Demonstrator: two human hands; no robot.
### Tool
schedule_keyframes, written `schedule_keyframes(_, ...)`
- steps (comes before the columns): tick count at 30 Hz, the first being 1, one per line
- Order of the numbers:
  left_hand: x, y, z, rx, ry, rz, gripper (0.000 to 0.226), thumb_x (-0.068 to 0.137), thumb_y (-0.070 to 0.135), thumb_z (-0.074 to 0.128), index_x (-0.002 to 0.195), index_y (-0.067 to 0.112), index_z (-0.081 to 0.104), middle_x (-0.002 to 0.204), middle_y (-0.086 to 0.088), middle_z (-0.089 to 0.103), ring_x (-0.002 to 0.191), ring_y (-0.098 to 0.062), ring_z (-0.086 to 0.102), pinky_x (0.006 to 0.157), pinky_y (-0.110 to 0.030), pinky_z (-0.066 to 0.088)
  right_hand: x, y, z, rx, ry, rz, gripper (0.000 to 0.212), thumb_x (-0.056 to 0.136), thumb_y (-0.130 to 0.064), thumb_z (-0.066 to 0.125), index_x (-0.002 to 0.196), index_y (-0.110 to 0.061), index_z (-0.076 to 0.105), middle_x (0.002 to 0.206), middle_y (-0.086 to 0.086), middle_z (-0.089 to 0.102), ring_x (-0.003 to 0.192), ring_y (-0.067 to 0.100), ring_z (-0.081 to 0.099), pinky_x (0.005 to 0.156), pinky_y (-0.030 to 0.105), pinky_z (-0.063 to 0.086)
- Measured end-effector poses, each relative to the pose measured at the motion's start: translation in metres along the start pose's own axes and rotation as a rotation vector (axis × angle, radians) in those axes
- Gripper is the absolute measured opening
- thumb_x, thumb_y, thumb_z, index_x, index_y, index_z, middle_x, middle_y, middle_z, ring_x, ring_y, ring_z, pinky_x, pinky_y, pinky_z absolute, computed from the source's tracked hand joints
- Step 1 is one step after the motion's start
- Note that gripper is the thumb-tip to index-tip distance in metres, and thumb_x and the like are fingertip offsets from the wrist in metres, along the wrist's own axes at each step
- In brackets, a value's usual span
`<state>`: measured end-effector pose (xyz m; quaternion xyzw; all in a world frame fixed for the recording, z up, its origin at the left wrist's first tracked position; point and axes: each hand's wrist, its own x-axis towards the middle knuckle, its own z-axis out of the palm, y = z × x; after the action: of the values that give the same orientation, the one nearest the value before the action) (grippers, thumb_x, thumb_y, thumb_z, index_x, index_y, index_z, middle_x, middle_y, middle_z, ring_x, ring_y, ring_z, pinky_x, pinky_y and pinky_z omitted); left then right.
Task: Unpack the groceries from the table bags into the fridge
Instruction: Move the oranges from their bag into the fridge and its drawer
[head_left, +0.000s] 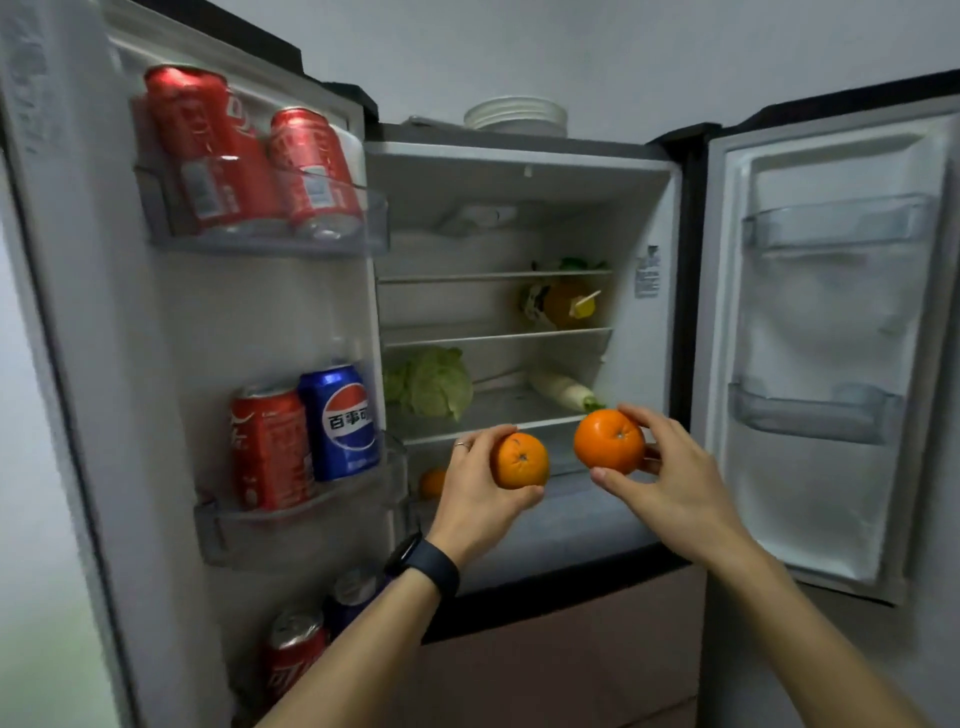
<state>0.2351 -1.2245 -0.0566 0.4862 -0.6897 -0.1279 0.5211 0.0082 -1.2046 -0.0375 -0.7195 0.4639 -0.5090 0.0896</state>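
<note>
Fingers (480, 439) of left hand (470, 488) grip one orange (519, 460), right hand (675, 467) another orange (609, 440), before cabbage (434, 384) in fridge (623, 234)

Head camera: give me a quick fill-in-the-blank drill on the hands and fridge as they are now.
1. Between them the left hand and the right hand grip ____ oranges.
2. The blue can stands in the ____ door of the fridge.
3. The cabbage lies on the shelf ____ the yellow bottle.
4. White plates sit on ____ of the fridge.
Missing words: two; left; below; top.
</note>
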Motion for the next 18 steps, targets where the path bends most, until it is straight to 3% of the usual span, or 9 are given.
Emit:
schedule_keyframes(6, 0.071, -0.03, 0.032, 0.089, 0.059, -0.095, 0.073, 0.067, 0.03, 0.089, 0.13, 0.034, 0.052, 0.123, 0.005, 0.046, 0.11, -0.014, 0.054, 0.095, -0.028, 0.047, 0.081, 0.059, 0.017, 0.016, -0.09, -0.003, 0.076, 0.076, -0.03, 0.086, 0.139, -0.036, 0.044, 0.13, -0.011, 0.048, 0.115, 0.014, 0.054, 0.098, 0.035, 0.05)
schedule_keyframes(10, 0.112, -0.05, 0.043, 0.175, 0.099, -0.19, 0.072, 0.071, 0.029, 0.087, 0.133, 0.028, 0.05, 0.122, 0.002, 0.042, 0.102, -0.013, 0.049, 0.087, -0.02, 0.038, 0.136, 0.097, 0.043, -0.006, -0.192, -0.021, 0.076, 0.075, -0.033, 0.086, 0.139, -0.035, 0.045, 0.13, -0.009, 0.049, 0.115, 0.014, 0.052, 0.099, 0.037, 0.049)
schedule_keyframes(15, 0.145, -0.083, 0.046, 0.328, 0.106, -0.349, 0.073, 0.071, 0.033, 0.087, 0.133, 0.025, 0.049, 0.123, -0.002, 0.039, 0.11, -0.022, 0.053, 0.093, -0.027, 0.044, 0.189, 0.137, 0.08, -0.021, -0.346, -0.064, 0.078, 0.071, -0.037, 0.088, 0.138, -0.03, 0.049, 0.133, -0.003, 0.053, 0.115, 0.018, 0.054, 0.098, 0.039, 0.05)
schedule_keyframes(18, 0.153, -0.106, 0.041, 0.478, 0.055, -0.457, 0.073, 0.067, 0.042, 0.088, 0.129, 0.023, 0.053, 0.123, -0.003, 0.049, 0.108, -0.023, 0.056, 0.095, -0.035, 0.05, 0.207, 0.147, 0.103, -0.058, -0.457, -0.084, 0.077, 0.071, -0.04, 0.087, 0.137, -0.029, 0.048, 0.132, -0.002, 0.054, 0.114, 0.018, 0.055, 0.096, 0.036, 0.049)
